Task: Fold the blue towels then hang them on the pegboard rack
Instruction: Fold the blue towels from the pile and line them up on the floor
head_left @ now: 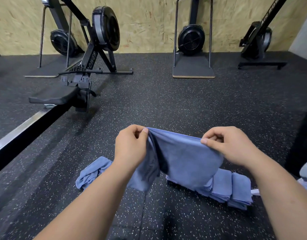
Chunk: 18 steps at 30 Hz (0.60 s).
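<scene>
Left hand: the left hand is raised over the floor, thumb and forefinger pinched together on the top left corner of a blue towel, the other fingers curled in.
Right hand: the right hand is level with it and well apart, pinching the towel's top right corner the same way.
Held towel: stretched between the two hands along its top edge, it hangs down in front of the forearms; its left side bunches into dark folds under the left hand, and its right side hangs smoother.
Folded towels: a row of folded blue towels lies on the floor just behind and below the held one, to the right, overlapping one another; the hanging cloth covers the row's left end.
Loose towel: a crumpled blue towel lies on the floor to the left, partly hidden by the left forearm.
Floor: black rubber floor flecked with pale specks, laid in tiles.
Rowing machine: a black rowing machine stands at upper left, its seat on a metal rail running toward the lower left.
Stored machines: two more stand upright against the chipboard wall, one at centre, one at right.
Pegboard rack: not in view.
</scene>
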Motion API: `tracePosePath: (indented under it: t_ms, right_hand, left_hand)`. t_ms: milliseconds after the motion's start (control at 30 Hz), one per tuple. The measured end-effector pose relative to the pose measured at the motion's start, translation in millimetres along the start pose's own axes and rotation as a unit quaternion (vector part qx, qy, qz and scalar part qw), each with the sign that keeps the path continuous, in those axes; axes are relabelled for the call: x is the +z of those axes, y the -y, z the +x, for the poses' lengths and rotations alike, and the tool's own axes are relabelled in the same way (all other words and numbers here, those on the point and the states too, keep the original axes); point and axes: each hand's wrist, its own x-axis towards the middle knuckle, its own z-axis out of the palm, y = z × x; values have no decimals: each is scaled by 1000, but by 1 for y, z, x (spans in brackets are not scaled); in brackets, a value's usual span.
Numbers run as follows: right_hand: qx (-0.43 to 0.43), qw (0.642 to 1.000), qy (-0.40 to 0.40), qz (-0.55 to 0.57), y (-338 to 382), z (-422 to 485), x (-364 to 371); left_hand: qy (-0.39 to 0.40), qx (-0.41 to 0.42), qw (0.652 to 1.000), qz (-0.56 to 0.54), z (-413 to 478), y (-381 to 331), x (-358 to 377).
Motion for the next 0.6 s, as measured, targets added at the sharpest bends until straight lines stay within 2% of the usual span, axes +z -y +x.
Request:
tracePosePath:
  t_ms: [200, 367, 433, 533, 600]
  right_hand:
    - [21, 997, -67, -44, -3, 1, -11]
    - [40, 994, -103, -8, -6, 0, -12]
    - [43, 991, -103, 71, -2, 0, -9]
    - [54, 967, -87, 235, 11, 0, -4]
    - [52, 955, -56, 288, 20, 0, 1]
  left_hand:
    - [-67, -4, 997, 27, 2, -4, -10]
    - [-86, -36, 995, 19, 8, -2, -17]
    - [-65, -42, 997, 18, 7, 0, -15]
    - [-23, -36, 999, 11, 7, 5, -11]
    - [4, -16, 1000, 1, 5, 4, -7]
